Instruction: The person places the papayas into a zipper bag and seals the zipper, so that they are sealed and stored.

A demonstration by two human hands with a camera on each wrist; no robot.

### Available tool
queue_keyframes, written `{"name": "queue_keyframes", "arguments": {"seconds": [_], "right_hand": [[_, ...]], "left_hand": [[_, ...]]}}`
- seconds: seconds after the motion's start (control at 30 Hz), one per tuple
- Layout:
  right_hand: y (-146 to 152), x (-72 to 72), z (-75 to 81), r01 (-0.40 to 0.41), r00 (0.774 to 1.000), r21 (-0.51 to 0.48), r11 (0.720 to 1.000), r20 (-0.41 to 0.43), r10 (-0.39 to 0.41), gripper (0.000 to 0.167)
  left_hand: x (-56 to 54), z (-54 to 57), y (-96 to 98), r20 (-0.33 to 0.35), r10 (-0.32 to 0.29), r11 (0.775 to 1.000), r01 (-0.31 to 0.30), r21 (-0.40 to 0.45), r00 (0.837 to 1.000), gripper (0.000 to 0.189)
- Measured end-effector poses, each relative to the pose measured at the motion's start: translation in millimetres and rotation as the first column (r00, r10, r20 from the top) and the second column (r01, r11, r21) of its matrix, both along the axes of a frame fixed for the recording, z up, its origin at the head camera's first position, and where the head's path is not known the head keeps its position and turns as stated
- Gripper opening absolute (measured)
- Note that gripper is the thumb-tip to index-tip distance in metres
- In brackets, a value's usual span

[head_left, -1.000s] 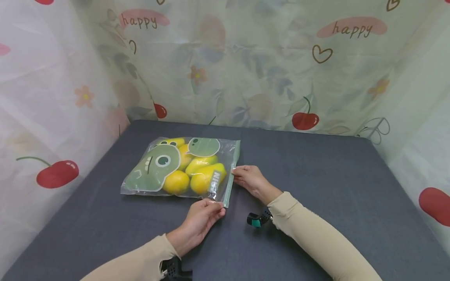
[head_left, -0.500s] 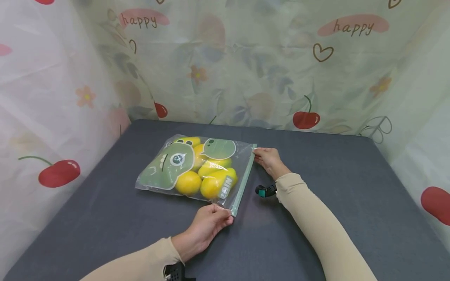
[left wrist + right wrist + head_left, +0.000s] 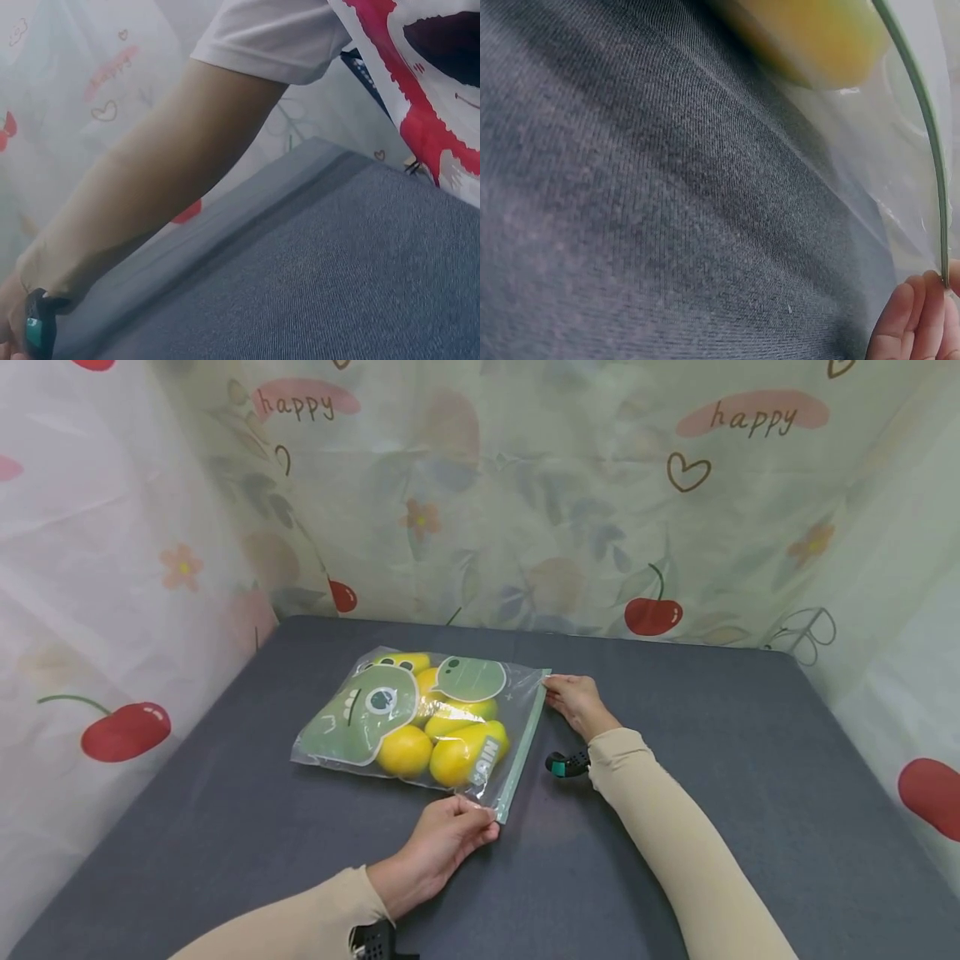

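A clear zip bag (image 3: 360, 722) with a green cartoon dinosaur print lies flat on the dark table, several yellow fruits (image 3: 405, 752) inside. Along its right side runs a green zip strip (image 3: 522, 747). My left hand (image 3: 435, 853) pinches the bag's near corner at the strip's lower end. At the far corner, my right hand (image 3: 581, 703) pinches the strip's other end. The right wrist view shows the fingers (image 3: 928, 315) gripping the strip (image 3: 934, 142), a blurred yellow fruit (image 3: 825, 45) beyond. The strip looks closed in the head view, though its seal is too small to confirm.
The dark cloth-covered table (image 3: 750, 760) extends around the bag. Printed curtains (image 3: 510, 493) hang behind it and at both sides. A black wrist device (image 3: 567, 765) hangs under the right wrist. The left wrist view mostly shows the right arm (image 3: 157, 157) and the table.
Both hands have drawn the bag to the right and slightly turned it. My right hand has moved from the strip's middle to its far end; little differs over the last half second.
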State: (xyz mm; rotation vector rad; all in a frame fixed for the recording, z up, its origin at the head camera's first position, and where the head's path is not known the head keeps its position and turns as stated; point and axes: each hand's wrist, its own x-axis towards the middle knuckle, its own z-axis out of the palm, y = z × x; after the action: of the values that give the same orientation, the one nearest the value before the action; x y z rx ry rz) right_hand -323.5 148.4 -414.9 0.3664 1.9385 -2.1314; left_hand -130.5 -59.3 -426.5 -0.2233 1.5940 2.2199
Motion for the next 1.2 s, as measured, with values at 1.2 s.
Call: {"name": "queue_keyframes", "arguments": {"seconds": [1.2], "right_hand": [[-12, 86.0, -2.2, -0.294, 0.954, 0.107, 0.950, -0.033, 0.299, 0.074]], "left_hand": [[-62.6, 121.8, -114.4, -0.533, -0.204, 0.820, -0.154, -0.551, 0.821, 0.027]]}}
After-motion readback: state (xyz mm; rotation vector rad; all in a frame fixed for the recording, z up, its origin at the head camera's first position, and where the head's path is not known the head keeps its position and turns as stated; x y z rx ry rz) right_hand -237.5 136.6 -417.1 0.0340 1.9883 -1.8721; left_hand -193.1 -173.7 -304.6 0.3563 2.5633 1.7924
